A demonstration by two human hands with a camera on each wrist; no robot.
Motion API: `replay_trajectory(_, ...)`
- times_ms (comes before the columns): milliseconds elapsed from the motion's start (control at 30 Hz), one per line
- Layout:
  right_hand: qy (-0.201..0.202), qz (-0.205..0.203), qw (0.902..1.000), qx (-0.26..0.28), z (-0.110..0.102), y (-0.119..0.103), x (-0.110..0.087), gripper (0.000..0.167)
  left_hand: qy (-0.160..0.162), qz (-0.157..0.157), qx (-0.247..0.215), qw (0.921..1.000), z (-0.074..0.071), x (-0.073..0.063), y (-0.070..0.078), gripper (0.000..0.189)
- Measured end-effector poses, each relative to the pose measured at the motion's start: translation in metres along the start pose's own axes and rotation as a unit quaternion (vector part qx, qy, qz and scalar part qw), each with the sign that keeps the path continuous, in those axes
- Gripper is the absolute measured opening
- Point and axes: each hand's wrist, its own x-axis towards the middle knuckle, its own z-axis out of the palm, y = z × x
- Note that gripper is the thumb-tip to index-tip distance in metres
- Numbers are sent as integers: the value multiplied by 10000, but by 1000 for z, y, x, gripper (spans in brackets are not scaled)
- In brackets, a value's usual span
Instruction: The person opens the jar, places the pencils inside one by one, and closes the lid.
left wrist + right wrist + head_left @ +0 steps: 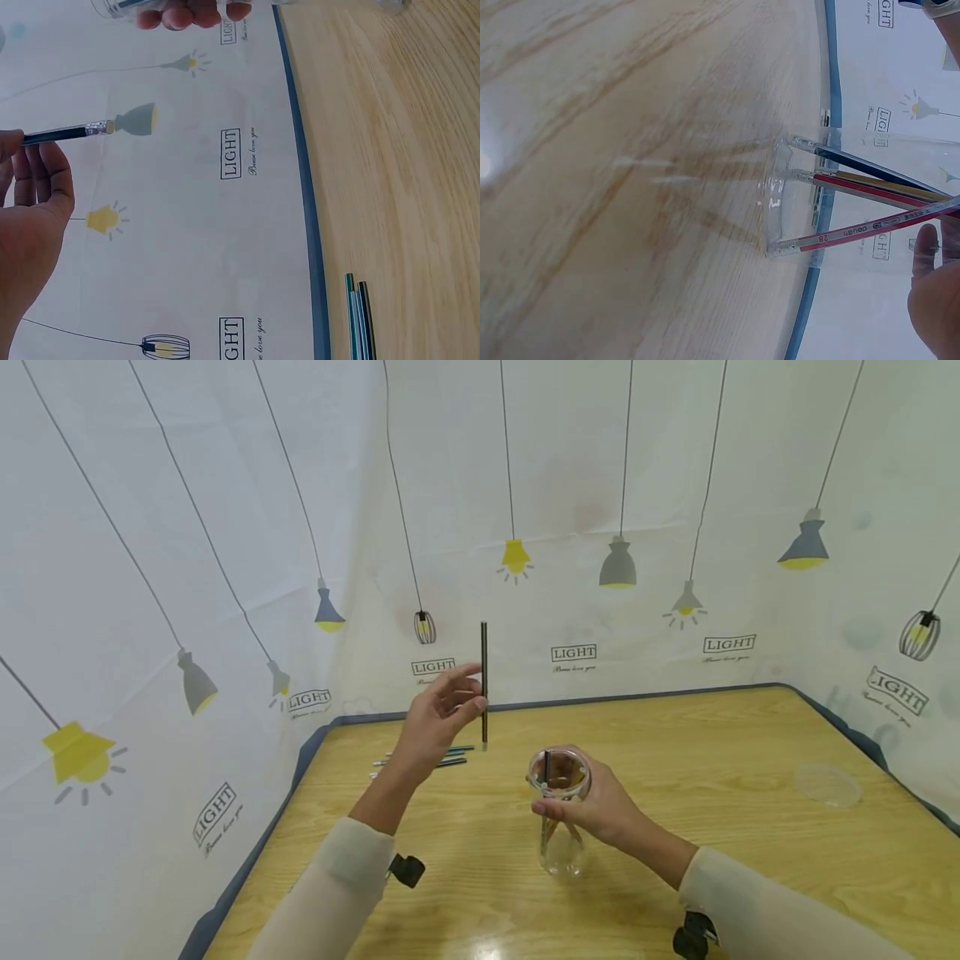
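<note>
My left hand (429, 722) pinches a black pencil (484, 652) between thumb and fingers, upright above the table. In the left wrist view the eraser end of this pencil (67, 135) shows a silver ferrule. My right hand (609, 806) grips a clear jar (564, 860) near its open rim, to the right of the raised pencil. Several pencils (862, 227), red, dark and yellowish, lean inside the jar with their eraser ends down, as the right wrist view shows. Whether the jar's base touches the table I cannot tell.
Several pencils (450, 762) lie on the wooden table (675, 752) behind the left hand. A clear round lid (827, 785) lies flat at the right. A white sheet printed with lamps (573, 610) stands around the table's back and sides.
</note>
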Motion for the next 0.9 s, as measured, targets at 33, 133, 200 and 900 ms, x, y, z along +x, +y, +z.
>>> replay_trajectory(33, -6, -7, 10000, 4, 0, 0, 0, 57, -48, 30, -11, 10000, 1, 0, 2, 44)
replay_trajectory(133, -8, -3, 10000, -6, -1, -1, 0, 57, -188, 100, -163, 9996, 6, -2, 9, 40)
replay_trajectory(200, -14, 12, 10000, -13, -1, -1, 0, 58, -267, 127, -282, 9992, 10, -3, 14, 38)
replay_trajectory(900, -33, 79, 10000, 17, -1, 0, -1, 61, -690, 422, -530, 9953, 38, -11, 38, 32)
